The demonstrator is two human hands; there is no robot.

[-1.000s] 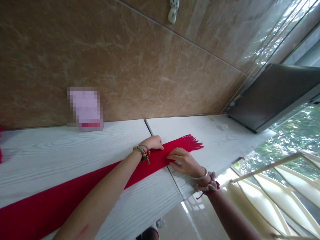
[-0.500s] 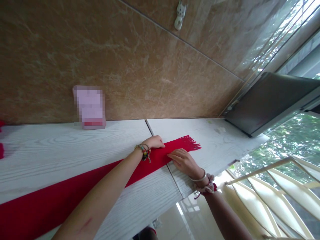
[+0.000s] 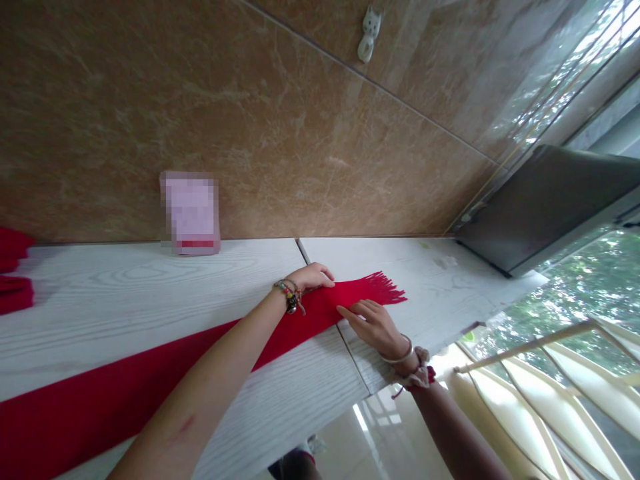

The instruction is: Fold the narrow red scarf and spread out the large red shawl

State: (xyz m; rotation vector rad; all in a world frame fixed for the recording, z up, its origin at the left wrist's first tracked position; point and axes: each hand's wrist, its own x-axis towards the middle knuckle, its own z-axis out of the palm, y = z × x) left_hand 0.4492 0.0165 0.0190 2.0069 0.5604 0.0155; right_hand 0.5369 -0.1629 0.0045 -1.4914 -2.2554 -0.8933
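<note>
A long red scarf (image 3: 295, 333) with a fringed end lies stretched flat along the white wood-grain surface. My left hand (image 3: 315, 275), with a beaded bracelet at the wrist, is closed on the far edge of the scarf, a little short of the fringe. Over the near edge, my right hand (image 3: 374, 325) has its fingers stretched out and slightly apart, the fingertips at the cloth. A bangle and a scrunchie circle that wrist. My left forearm covers part of the scarf, which runs out of view at the lower left.
Folded red cloth (image 3: 15, 287) sits at the left edge. A pink, pixelated item (image 3: 195, 213) leans on the brown tiled wall (image 3: 280, 133). A cat-shaped hook (image 3: 369, 37) hangs above. At right stand a dark grey appliance (image 3: 545, 207) and a pale railing (image 3: 530, 347).
The right hand's fingers have loosened and spread a little at the near edge. My left hand has shifted slightly along the far edge. The view has turned somewhat left, showing more folded red cloth.
</note>
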